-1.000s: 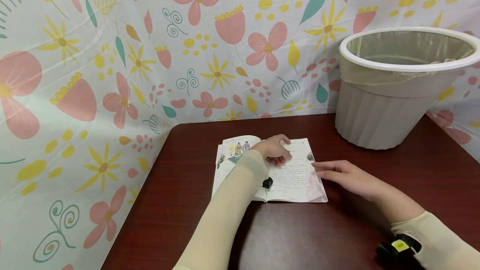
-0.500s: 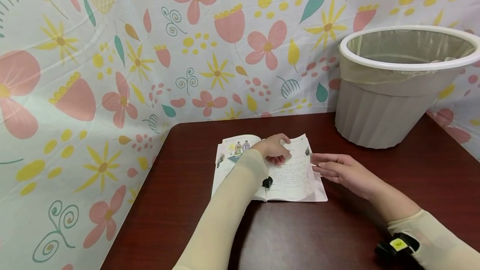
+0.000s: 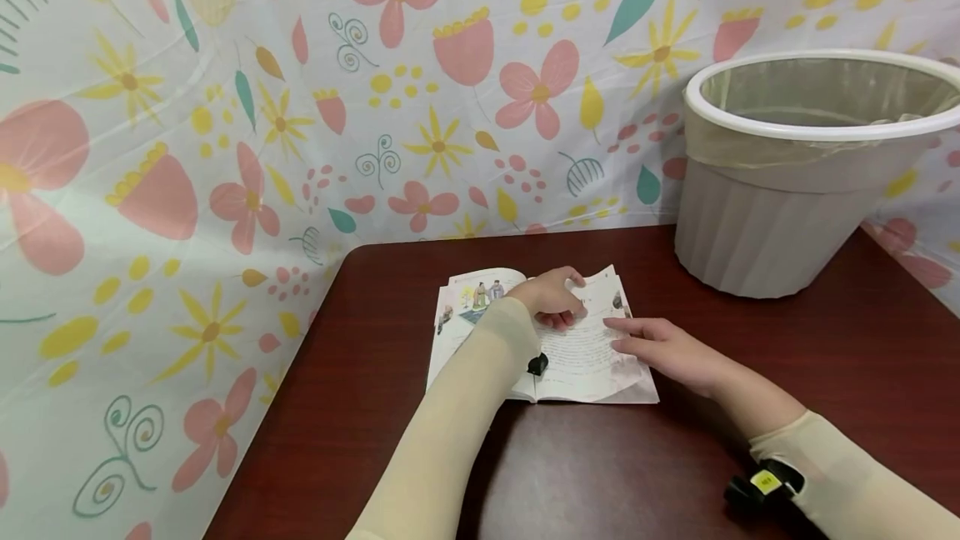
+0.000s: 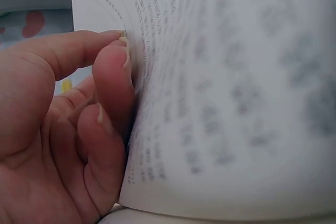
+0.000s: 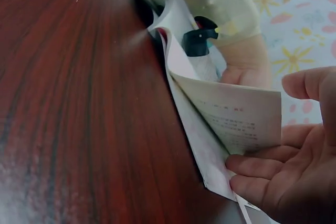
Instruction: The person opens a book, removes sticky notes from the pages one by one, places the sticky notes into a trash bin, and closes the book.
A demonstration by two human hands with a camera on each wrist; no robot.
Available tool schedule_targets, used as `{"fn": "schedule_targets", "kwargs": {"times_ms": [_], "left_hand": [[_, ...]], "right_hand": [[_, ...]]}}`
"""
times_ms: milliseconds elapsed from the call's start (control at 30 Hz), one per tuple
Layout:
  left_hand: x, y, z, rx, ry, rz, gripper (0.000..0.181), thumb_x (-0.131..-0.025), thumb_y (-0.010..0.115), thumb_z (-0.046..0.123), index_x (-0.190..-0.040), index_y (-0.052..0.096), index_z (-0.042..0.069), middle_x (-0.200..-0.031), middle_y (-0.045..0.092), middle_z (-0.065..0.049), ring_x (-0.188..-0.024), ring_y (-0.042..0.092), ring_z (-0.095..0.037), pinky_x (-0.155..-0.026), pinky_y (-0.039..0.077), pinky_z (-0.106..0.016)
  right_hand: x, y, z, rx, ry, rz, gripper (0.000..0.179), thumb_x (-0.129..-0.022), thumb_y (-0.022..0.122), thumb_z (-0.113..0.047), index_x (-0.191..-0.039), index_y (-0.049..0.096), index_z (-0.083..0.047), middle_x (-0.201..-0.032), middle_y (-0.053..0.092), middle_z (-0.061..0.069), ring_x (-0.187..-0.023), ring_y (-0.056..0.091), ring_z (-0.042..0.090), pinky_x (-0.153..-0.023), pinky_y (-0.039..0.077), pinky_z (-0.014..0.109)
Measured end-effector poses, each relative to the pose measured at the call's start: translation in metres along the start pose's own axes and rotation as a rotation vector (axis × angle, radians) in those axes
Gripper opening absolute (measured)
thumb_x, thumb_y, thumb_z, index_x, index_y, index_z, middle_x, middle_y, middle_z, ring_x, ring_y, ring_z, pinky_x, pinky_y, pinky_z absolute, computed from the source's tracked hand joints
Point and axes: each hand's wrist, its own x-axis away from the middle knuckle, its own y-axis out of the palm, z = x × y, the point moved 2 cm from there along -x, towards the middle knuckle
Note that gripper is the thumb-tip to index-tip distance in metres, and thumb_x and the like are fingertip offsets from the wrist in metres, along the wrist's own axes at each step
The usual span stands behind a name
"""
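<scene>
An open book (image 3: 585, 373) with printed text and a colour picture of two figures lies on the table. My left hand (image 3: 553, 298) rests across it, over the upper part of the right-hand page. Its bent fingertips (image 4: 113, 77) touch a curving page in the left wrist view. At the book's right edge is my right hand (image 3: 671, 348), fingers extended over the page. From the right wrist view, one page (image 5: 236, 111) stands raised off those below. The right fingers (image 5: 257, 166) lie against its outer edge, and the thumb is apart from it.
A grey waste bin (image 3: 750, 223) with a white rim and a clear liner stands at the back right of the dark red wooden table (image 3: 375, 340). A flower-patterned cloth (image 3: 450, 148) hangs behind and along the left side. Both sleeves carry black wrist cameras.
The right hand has moved left, from the book's right edge to over the page. The right-hand page's outer part has lifted and shifted. The left hand stays in place.
</scene>
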Motion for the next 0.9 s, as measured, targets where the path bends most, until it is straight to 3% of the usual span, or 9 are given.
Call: {"fn": "schedule_targets", "kwargs": {"times_ms": [233,433,500,667,733,900], "left_hand": [[0.001,-0.001,0.003,-0.026,-0.001,0.026,0.054,-0.094,0.075,0.020,-0.140,0.048,0.018,-0.071,0.068,-0.008,-0.056,0.062,-0.018,-0.053,0.047,-0.029],[0.009,-0.005,0.000,0.000,0.043,0.053,0.048,-0.095,0.074,0.026,-0.137,0.052,0.018,-0.076,0.072,-0.010,-0.057,0.066,-0.019,-0.052,0.050,-0.029],[0.013,-0.010,-0.002,0.015,0.059,0.052,0.048,-0.096,0.073,0.028,-0.138,0.052,0.019,-0.080,0.073,-0.011,-0.059,0.066,-0.019,-0.053,0.051,-0.030],[0.021,-0.024,-0.008,0.033,0.084,0.038,0.053,-0.096,0.072,0.032,-0.143,0.051,0.021,-0.087,0.075,-0.013,-0.062,0.067,-0.022,-0.056,0.050,-0.032],[0.024,-0.030,-0.011,0.018,0.102,0.034,0.055,-0.097,0.072,0.035,-0.146,0.050,0.021,-0.089,0.076,-0.012,-0.064,0.068,-0.023,-0.057,0.049,-0.032],[0.042,-0.048,-0.016,-0.025,0.145,0.030,0.060,-0.098,0.070,0.041,-0.150,0.048,0.020,-0.099,0.076,-0.011,-0.073,0.073,-0.027,-0.059,0.052,-0.034]], "right_hand": [[0.001,0.002,0.002,0.076,-0.015,-0.007,0.056,-0.104,0.060,-0.030,-0.149,0.051,0.000,-0.157,0.048,0.020,-0.150,0.035,0.038,-0.096,0.039,0.009],[0.001,0.004,0.003,0.083,-0.003,0.000,0.057,-0.103,0.061,-0.031,-0.149,0.051,0.000,-0.157,0.048,0.020,-0.149,0.037,0.037,-0.095,0.040,0.008],[0.001,0.004,0.003,0.091,0.003,0.002,0.056,-0.103,0.061,-0.032,-0.149,0.051,0.000,-0.156,0.049,0.020,-0.149,0.038,0.037,-0.098,0.041,0.013],[0.001,0.003,0.003,0.101,0.018,-0.004,0.056,-0.104,0.059,-0.033,-0.150,0.051,-0.002,-0.157,0.048,0.020,-0.149,0.038,0.038,-0.112,0.042,0.041],[0.001,0.002,0.003,0.094,0.020,-0.006,0.056,-0.104,0.059,-0.033,-0.150,0.051,-0.002,-0.157,0.048,0.021,-0.150,0.037,0.038,-0.113,0.041,0.046],[0.001,0.000,0.005,0.067,0.021,0.002,0.055,-0.105,0.059,-0.032,-0.150,0.051,-0.002,-0.157,0.047,0.021,-0.150,0.037,0.038,-0.109,0.042,0.032]]}}
